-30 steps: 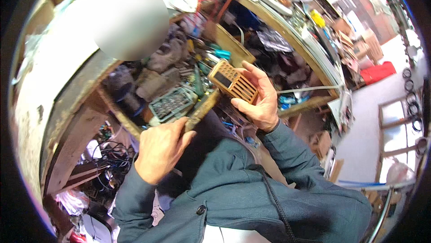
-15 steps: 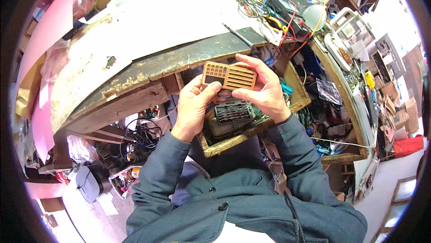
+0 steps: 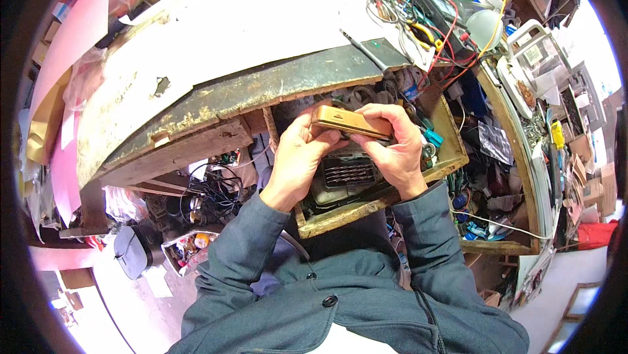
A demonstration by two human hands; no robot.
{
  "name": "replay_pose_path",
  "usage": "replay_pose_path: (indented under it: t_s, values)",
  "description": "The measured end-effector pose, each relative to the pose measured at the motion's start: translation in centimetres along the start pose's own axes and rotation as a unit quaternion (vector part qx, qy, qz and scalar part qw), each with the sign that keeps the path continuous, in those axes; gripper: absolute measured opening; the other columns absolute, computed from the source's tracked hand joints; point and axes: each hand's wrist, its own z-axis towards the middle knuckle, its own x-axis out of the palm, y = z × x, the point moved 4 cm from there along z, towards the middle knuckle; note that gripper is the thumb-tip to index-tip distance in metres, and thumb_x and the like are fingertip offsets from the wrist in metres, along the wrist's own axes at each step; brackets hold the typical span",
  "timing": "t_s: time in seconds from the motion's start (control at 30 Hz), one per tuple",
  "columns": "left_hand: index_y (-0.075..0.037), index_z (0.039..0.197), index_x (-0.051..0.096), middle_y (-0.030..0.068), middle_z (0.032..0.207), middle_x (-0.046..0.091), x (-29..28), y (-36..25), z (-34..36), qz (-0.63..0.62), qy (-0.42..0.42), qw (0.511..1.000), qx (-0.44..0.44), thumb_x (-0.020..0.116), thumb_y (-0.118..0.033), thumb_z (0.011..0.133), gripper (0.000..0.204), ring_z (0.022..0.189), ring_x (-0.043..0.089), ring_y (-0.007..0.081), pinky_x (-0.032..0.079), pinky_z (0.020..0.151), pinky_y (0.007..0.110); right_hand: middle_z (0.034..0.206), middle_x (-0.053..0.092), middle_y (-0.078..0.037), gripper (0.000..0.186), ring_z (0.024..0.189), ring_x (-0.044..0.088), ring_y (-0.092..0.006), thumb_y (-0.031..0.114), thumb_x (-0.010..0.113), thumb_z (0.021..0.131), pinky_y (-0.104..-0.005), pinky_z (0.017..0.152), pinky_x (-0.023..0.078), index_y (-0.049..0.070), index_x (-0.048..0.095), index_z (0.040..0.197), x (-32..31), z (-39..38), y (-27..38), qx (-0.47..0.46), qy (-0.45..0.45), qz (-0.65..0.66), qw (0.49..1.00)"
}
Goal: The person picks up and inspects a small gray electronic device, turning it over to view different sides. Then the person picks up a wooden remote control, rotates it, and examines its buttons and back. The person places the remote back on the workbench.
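Tan device (image 3: 348, 120), pinched: left hand (image 3: 294, 159) at nine o'clock, right hand (image 3: 400, 151) at three, probably for steadiness. Open drawer (image 3: 347, 217) at six.

The person wears a dark blue-grey jacket (image 3: 261, 318), its long left sleeve (image 3: 243, 236) and right sleeve (image 3: 428, 226) creased in soft folds — both plain. Round dark buttons (image 3: 330, 301) dot the front, a thin black cord (image 3: 430, 313) hangs on the right, and a white garment (image 3: 363, 342) shows at the near edge — dark trousers (image 3: 350, 249) lie farther off.
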Motion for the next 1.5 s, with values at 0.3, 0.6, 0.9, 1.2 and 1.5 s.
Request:
replay_pose_path:
  t_s: [0.3, 0.6, 0.9, 1.2, 1.5]
  values:
    - [-0.001, 0.135, 0.053, 0.0093, 0.126, 0.065, -0.1, 0.3, 0.0, -0.006, 0.002, 1.000, -0.004, 0.058, 0.003, 0.098, 0.038, 0.117, 0.063, 0.0207, 0.053, 0.104, 0.041, 0.104, 0.069, -0.010, 0.039, 0.095, 0.069, -0.0211, -0.006, 0.081, 0.075, -0.0321, 0.082, 0.057, 0.004, 0.062, 0.108, -0.1, 0.0, 0.2, -0.051, -0.006, -0.049, 0.997]
    - [-0.001, 0.129, 0.055, 0.0092, 0.121, 0.066, 0.7, -0.4, -0.3, -0.053, 0.028, 0.998, -0.032, 0.061, -0.011, 0.099, 0.032, 0.113, 0.064, 0.0181, 0.055, 0.100, 0.039, 0.102, 0.065, -0.011, 0.045, 0.093, 0.065, -0.0277, -0.009, 0.077, 0.070, -0.0354, 0.080, 0.054, 0.008, 0.070, 0.111, 0.5, 0.2, 1.7, -0.133, 0.052, -0.156, 0.977]
    - [0.001, 0.125, 0.056, 0.0118, 0.117, 0.066, 0.0, -0.4, -0.9, -0.061, 0.006, 0.998, -0.009, 0.054, -0.013, 0.094, 0.034, 0.109, 0.065, 0.0212, 0.055, 0.099, 0.044, 0.102, 0.069, -0.009, 0.045, 0.088, 0.066, -0.0301, -0.004, 0.079, 0.066, -0.0392, 0.075, 0.056, 0.008, 0.069, 0.108, 0.7, 0.0, 2.6, -0.238, 0.048, -0.194, 0.950]
    - [0.004, 0.133, 0.049, 0.0127, 0.119, 0.063, -0.2, -0.8, -1.2, -0.062, -0.027, 0.997, 0.021, 0.054, -0.009, 0.093, 0.042, 0.106, 0.065, 0.0217, 0.058, 0.092, 0.039, 0.103, 0.070, -0.010, 0.042, 0.088, 0.067, -0.0306, 0.002, 0.082, 0.066, -0.0391, 0.076, 0.056, 0.004, 0.069, 0.106, 0.6, 0.0, 3.3, -0.229, 0.061, -0.168, 0.957]
    - [0.000, 0.129, 0.059, 0.0074, 0.114, 0.069, 0.5, -0.6, -0.9, 0.000, -0.034, 0.999, 0.016, 0.063, -0.021, 0.101, 0.036, 0.099, 0.068, 0.0148, 0.059, 0.086, 0.034, 0.101, 0.071, -0.009, 0.043, 0.079, 0.067, -0.0127, 0.011, 0.070, 0.092, -0.0266, 0.069, 0.054, 0.000, 0.058, 0.132, -0.5, -0.6, 0.0, 0.125, 0.028, 0.118, 0.985]
